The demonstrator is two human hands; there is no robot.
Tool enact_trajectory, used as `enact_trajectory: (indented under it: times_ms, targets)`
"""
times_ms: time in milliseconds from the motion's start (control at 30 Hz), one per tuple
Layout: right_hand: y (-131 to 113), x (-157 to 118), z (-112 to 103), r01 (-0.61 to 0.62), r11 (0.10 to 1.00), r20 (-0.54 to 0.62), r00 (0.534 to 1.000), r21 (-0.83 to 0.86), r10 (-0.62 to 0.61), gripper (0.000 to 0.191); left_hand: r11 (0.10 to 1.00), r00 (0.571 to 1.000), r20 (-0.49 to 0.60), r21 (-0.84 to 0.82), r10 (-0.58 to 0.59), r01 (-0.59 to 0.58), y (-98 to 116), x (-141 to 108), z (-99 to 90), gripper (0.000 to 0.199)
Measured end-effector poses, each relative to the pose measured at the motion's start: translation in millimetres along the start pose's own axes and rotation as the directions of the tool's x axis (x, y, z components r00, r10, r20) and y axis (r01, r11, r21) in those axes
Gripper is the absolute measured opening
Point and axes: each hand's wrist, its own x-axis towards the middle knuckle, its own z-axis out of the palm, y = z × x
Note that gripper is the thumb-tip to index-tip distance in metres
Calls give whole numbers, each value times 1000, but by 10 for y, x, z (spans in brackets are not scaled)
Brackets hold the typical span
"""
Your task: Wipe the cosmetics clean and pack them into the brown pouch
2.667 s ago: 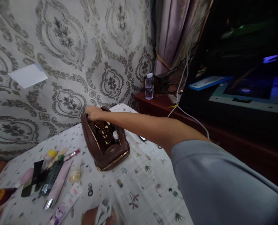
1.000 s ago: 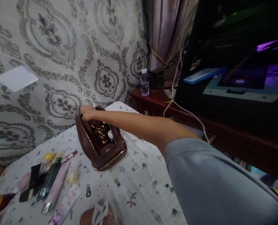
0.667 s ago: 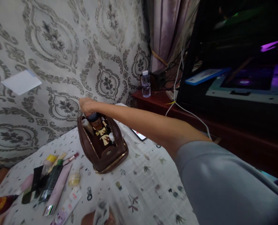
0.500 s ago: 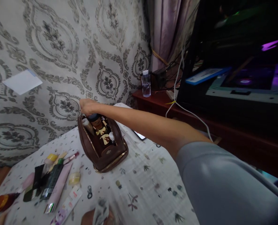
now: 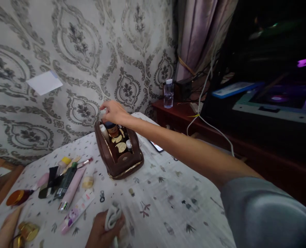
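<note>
My right hand (image 5: 114,112) is over the far end of a brown zip bag (image 5: 125,167). Its fingers curl around something pale, mostly hidden. Inside the bag, which stands unzipped, are a dark-lidded jar (image 5: 113,130), a white tube (image 5: 104,132), gold-coloured pieces (image 5: 120,147) and a small white-capped item (image 5: 128,144). Near the bottom edge, my left hand (image 5: 101,230) is closed around a crumpled grey-white cloth (image 5: 113,217). Left of it lie a pink-and-white tube (image 5: 77,210), a pale pink tube (image 5: 72,189), a dark green tube (image 5: 67,180) and a small cream-coloured jar (image 5: 87,182).
An amber jar (image 5: 18,197) and a gold container (image 5: 29,230) lie at the left on the patterned cloth cover (image 5: 153,193). A phone (image 5: 157,146) is partly behind my forearm. A clear bottle (image 5: 168,93) stands on the red-brown desk (image 5: 180,109) near white cables (image 5: 199,115).
My right hand has risen slightly and its fingers now show more plainly. My left hand with the cloth has come further into view. The whole view has shifted, bringing the gold container in.
</note>
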Motion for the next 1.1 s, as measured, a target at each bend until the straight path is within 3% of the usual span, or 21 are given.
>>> enact_trajectory:
  times_ms: [100,233,333,400,467,600,733,833,967,1100]
  targets:
    - [-110,-334,-18,133,988,-13,991,79,-132,38,996,996,74,-80,54,-48,132,14,-4,53]
    - [-359,-971,60,338,918,-9,939,209,-344,23,967,991,92,-244,98,-73,261,20,-12,45]
    - [-492,-1395,210,424,849,88,878,315,-471,21,924,997,42,-380,63,-43,268,23,-19,50]
    - [-518,-1595,365,431,826,129,855,362,-503,22,888,998,-55,-458,23,-46,254,22,-36,57]
    - [-504,-1737,552,381,847,144,877,369,-458,21,855,990,-140,-516,-16,-59,248,5,-78,63]
    - [-448,-1944,947,184,902,211,936,390,-283,22,826,980,-197,-556,-17,-97,228,-101,-263,71]
    - [-476,-2111,1276,32,912,332,926,409,-181,27,863,985,-168,-493,29,-110,60,-260,-516,70]
    - [-535,-2160,1471,22,922,356,919,387,-171,25,911,973,-214,-379,87,-164,-145,-373,-703,54]
    - [-569,-2132,1700,34,952,256,960,304,-116,26,971,913,-382,-121,145,-204,-387,-456,-1038,35]
    - [-543,-2139,1897,9,966,154,987,258,-51,30,988,810,-573,151,124,-44,-507,-348,-1511,23]
